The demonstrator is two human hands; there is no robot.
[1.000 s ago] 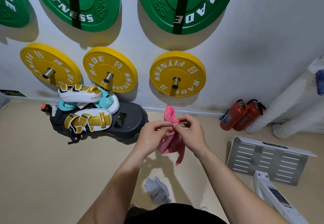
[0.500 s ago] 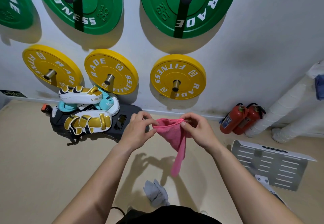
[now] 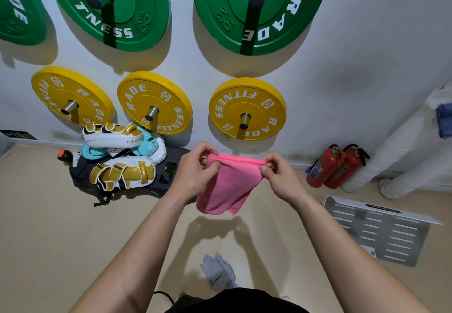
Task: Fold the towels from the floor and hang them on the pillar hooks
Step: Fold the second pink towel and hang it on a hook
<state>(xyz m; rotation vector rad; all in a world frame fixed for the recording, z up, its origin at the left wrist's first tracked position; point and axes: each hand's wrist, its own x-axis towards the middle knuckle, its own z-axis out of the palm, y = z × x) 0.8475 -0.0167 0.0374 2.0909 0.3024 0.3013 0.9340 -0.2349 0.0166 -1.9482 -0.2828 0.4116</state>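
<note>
Two corners of pink towel [image 3: 225, 185] pinched by left hand [image 3: 193, 170] and right hand [image 3: 281, 175]; grey towel [image 3: 217, 272] on floor [image 3: 61, 239] below

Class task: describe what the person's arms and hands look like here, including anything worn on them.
The left hand and right hand are bare: no gloves, rings or watch show. Both forearms are uncovered, without sleeves. A black garment shows at the bottom edge.
</note>
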